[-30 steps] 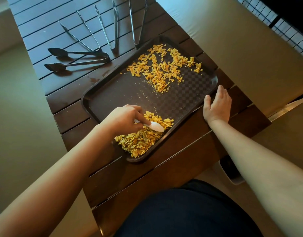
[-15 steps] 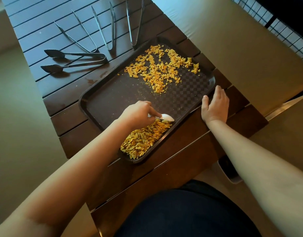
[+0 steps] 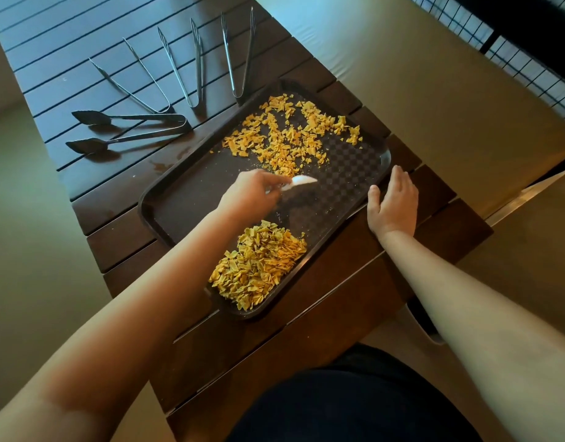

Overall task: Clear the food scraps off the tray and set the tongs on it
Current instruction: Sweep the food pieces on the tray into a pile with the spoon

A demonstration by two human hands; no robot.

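Slatted dark wood table (image 3: 67, 49) w/ tray (image 3: 192, 199), L hand (image 3: 249, 196) pinching spoon (image 3: 302, 181), R hand (image 3: 394, 202) flat.

My dark brown tray (image 3: 185, 199) is checker-patterned; the scraps (image 3: 259, 266) are yellow-orange, my spoon (image 3: 302, 181) white, the tongs (image 3: 128, 129) silver.

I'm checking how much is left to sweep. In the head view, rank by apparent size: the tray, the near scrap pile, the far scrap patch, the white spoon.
1. tray
2-3. far scrap patch and near scrap pile: look alike; the pile is nearer, so unranked
4. white spoon
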